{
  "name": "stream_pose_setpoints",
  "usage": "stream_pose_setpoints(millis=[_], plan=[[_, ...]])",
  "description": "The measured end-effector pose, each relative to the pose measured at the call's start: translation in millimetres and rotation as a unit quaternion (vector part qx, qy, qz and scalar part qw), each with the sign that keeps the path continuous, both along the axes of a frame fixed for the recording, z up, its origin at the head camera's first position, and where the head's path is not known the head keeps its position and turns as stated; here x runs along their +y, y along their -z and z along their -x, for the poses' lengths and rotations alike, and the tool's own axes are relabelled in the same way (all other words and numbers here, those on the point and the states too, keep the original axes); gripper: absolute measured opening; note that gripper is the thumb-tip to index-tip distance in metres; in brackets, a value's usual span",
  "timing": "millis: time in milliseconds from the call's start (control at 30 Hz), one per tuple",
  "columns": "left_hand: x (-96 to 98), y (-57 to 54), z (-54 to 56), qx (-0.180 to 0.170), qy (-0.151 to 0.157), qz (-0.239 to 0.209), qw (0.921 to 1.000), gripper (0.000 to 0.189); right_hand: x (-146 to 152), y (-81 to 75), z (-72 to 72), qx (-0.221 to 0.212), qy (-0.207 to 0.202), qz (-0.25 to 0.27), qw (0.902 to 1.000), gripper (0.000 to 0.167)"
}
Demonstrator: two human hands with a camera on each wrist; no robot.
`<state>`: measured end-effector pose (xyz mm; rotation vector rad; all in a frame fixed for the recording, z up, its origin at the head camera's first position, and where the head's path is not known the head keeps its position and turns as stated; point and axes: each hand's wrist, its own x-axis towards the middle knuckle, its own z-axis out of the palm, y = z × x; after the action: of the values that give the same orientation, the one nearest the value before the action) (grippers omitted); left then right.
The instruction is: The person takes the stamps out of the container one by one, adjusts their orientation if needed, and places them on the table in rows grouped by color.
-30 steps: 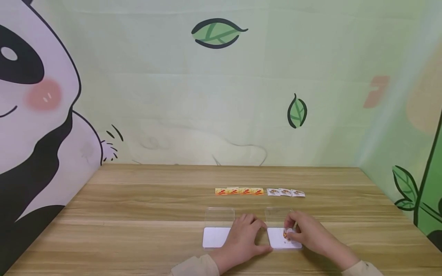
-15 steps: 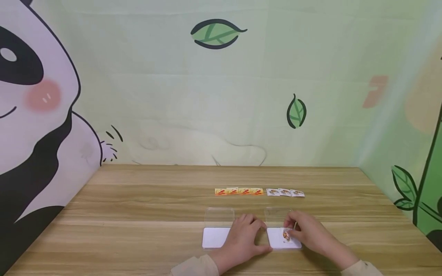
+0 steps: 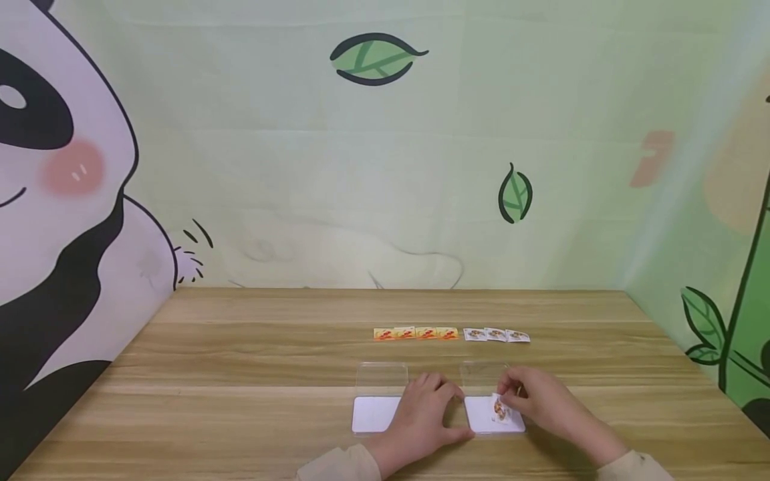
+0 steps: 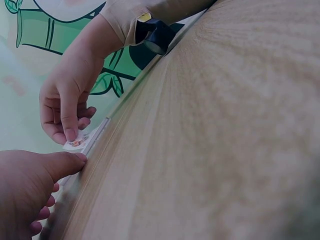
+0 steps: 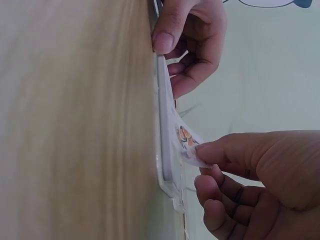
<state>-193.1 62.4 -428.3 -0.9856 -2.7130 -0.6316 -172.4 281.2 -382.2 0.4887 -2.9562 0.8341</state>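
Observation:
My right hand (image 3: 541,403) pinches a small white picture paper (image 5: 185,136) between thumb and index finger. It is thin and bent, with an orange and brown print, and its far end meets the white insert of the right clear plastic case (image 3: 475,413). That case lies with its transparent lid (image 3: 481,378) folded back. My left hand (image 3: 421,414) holds the left side of this case, thumb at the near corner and index finger by the hinge. To its left lies a second clear case (image 3: 374,414), also with a white insert, partly hidden by the hand.
Behind the cases, a row of yellow-orange picture papers (image 3: 415,333) and a row of white ones (image 3: 495,335) lie overlapping on the wooden table (image 3: 240,347). A cloth backdrop (image 3: 361,167) with a panda and leaves stands at the table's back edge.
The right hand has shifted slightly to the right, and more of the white picture paper shows beneath its fingers. My left hand stays where it was.

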Motion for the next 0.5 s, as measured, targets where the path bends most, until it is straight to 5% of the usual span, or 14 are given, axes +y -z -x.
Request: stream_pose_setpoints(millis=[500], plan=[[0.5,-2.5,-1.2,-0.01,-0.002,-0.003,0.9999,0.046,13,-8.2,3.6,-0.021,-0.049,0.072,0.996,0.004]])
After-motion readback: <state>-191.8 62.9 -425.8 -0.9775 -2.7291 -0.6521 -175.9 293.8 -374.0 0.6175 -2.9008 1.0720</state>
